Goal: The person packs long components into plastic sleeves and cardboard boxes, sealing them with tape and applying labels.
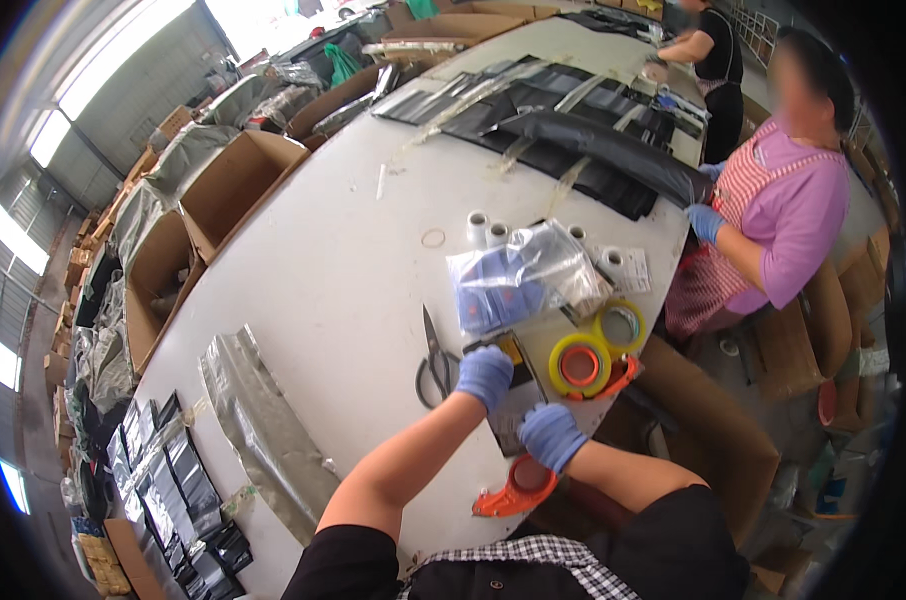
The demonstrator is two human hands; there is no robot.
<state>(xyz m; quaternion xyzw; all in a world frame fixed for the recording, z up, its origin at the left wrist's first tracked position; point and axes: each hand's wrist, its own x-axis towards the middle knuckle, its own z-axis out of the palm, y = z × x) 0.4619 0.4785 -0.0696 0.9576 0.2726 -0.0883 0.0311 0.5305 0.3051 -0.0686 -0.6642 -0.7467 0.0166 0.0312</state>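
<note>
My left hand (486,376), in a blue glove, is closed over the upper left part of a dark flat package (524,367) with a yellow patch. Gloved in blue too, my right hand (552,436) lies at the lower right edge of that package; its fingertips are hidden. Black-handled scissors (436,360) lie open just left of my left hand. Beyond the hands sits a clear plastic bag (524,274) with blue contents. Rolls of yellow tape (555,364) lie to the right, one on an orange tape dispenser. Another orange tape dispenser (514,491) is below my right hand.
Small white rolls (478,226) stand behind the bag. Taped black plastic sheets (453,105) cover the far table. A grey plastic sheet (262,420) and black strips (172,480) lie left. Open cardboard boxes (235,187) line the left edge. A co-worker (783,202) at right holds a black bundle; another person stands farther back.
</note>
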